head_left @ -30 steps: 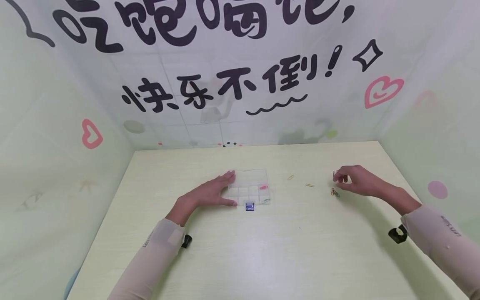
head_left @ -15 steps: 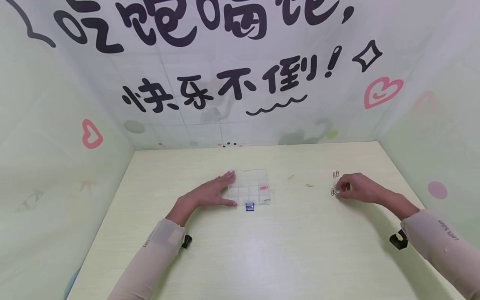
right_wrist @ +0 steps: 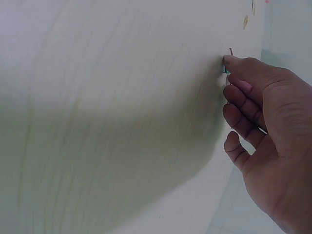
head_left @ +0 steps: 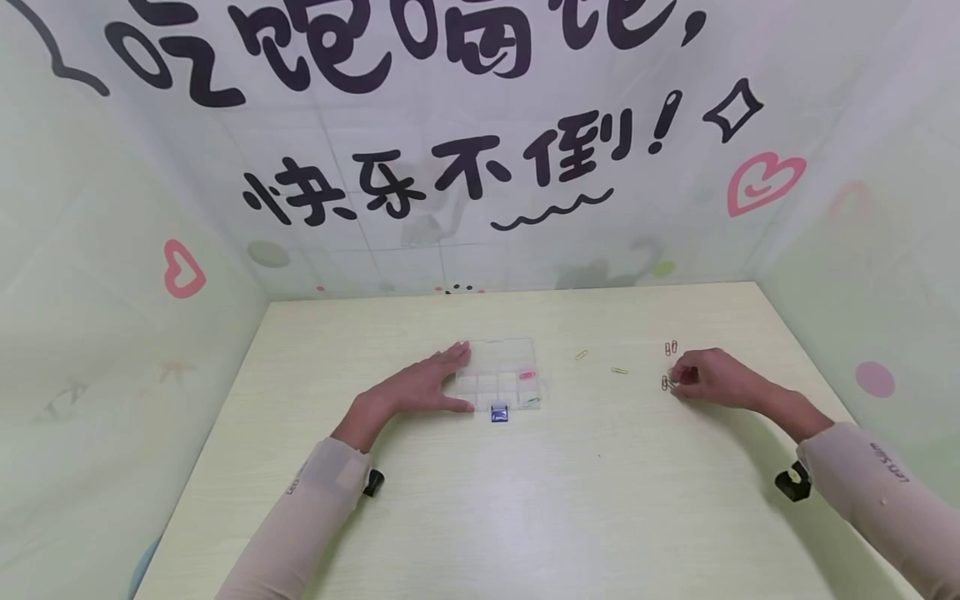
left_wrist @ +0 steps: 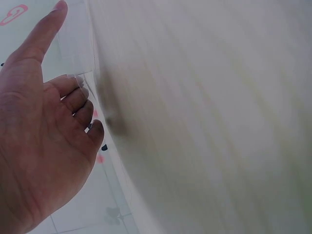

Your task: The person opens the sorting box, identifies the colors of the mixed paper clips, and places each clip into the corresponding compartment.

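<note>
A clear compartment box (head_left: 498, 367) lies mid-table with a pink clip (head_left: 527, 374) and a green clip (head_left: 532, 401) in its right cells and a blue latch (head_left: 498, 412) at its front. My left hand (head_left: 457, 377) lies flat against the box's left side, fingers straight; the left wrist view shows that hand (left_wrist: 73, 68) beside the box wall (left_wrist: 78, 48). My right hand (head_left: 672, 379) is down on the table at the right, fingers curled, its tips pinching a small paper clip (head_left: 664, 382). In the right wrist view the hand (right_wrist: 226, 63) has its fingertip on that clip (right_wrist: 227, 69).
Loose clips lie on the pale table (head_left: 525, 500): a yellow one (head_left: 581, 354), another (head_left: 618, 370), and a pink pair (head_left: 670, 348) just beyond my right hand. Patterned walls close off the back and both sides.
My right hand dropped from beside the pink pair toward me and settled its fingertips on the dark clip. The left hand and the box stayed put.
</note>
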Motion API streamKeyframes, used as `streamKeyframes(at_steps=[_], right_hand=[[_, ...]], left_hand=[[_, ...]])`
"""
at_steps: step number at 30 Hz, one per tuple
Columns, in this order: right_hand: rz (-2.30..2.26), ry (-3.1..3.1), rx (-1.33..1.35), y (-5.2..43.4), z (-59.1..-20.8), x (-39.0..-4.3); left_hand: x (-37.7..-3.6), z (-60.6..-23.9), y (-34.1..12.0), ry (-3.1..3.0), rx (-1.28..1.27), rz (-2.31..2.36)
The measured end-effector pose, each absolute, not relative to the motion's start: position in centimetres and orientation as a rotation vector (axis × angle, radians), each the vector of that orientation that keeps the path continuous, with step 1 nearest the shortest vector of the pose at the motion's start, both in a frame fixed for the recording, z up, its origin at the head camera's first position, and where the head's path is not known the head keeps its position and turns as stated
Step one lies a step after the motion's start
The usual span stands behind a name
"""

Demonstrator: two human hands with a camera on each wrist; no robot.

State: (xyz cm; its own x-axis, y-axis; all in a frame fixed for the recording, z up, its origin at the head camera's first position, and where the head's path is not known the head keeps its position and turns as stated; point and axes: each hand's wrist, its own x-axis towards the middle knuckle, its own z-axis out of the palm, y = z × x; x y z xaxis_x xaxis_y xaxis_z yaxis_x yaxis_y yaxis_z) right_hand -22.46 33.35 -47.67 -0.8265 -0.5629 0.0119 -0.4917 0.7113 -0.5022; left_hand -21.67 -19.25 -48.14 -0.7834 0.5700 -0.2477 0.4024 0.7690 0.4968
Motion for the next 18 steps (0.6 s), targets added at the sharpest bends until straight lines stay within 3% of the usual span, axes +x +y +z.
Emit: streamKeyframes(at_steps=[18], right_hand=[[-0.756,2.692,-0.847,33.16,-47.32,-22.93]], left_hand=[[-21.63,-48.16,-19.43,2.577,0.739,0.613]])
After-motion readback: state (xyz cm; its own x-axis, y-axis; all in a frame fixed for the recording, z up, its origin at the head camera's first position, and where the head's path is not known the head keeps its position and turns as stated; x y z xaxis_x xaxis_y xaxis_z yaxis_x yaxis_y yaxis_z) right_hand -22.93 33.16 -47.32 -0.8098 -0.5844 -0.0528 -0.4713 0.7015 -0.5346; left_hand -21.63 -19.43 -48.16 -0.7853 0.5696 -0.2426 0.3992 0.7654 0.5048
